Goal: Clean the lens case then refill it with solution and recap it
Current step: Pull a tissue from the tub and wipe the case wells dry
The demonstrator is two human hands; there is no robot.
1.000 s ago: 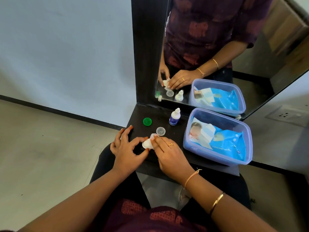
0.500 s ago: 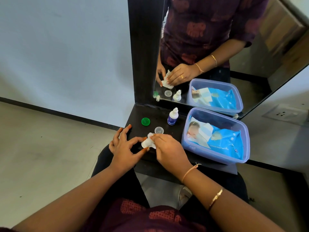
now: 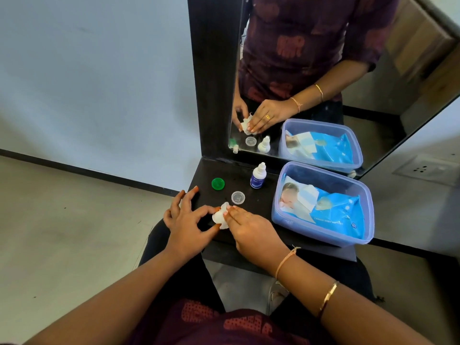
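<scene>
Both hands are working a crumpled white wipe (image 3: 220, 216) at the dark tabletop's (image 3: 258, 207) near edge: left hand (image 3: 185, 220) pinching it, right hand's (image 3: 251, 230) fingers (image 3: 230, 212) pressing; any lens case beneath is hidden, the clear round cap (image 3: 238, 197) lying just beyond.

Case: hidden under white wipe (image 3: 220, 216), near shelf's front edge.
Caps: green (image 3: 218, 183), clear (image 3: 238, 197), off.
Bottle (image 3: 258, 176): upright, capped.

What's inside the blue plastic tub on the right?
The tub holds a blue pack of baby wipes lying flat, white flap on top. Anything beneath the pack is hidden.
</scene>
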